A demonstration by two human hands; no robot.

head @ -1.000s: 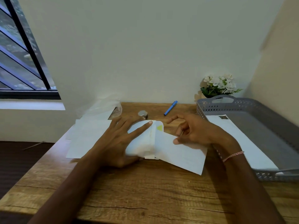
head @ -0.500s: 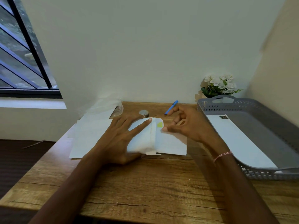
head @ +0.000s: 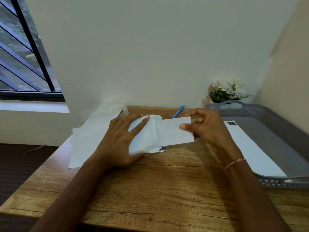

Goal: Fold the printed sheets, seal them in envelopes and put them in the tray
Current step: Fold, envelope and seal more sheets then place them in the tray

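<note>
On the wooden desk [head: 167, 190], centre: a white paper envelope [head: 143, 139] lies with its rounded flap open to the right; a folded white printed sheet [head: 173, 133] sticks partly out of its mouth.
Left hand [head: 120, 139]: fingers spread flat on the envelope, thumb at its near edge.
Right hand [head: 209, 126]: thumb and fingers pinch the sheet's right end.
Grey perforated plastic tray [head: 250, 111], at the desk's right: holds one flat white envelope [head: 250, 148].
Hard to see: the sheet's print is too faint to read; the left hand hides much of the envelope; the tray's right side is cut off.
</note>
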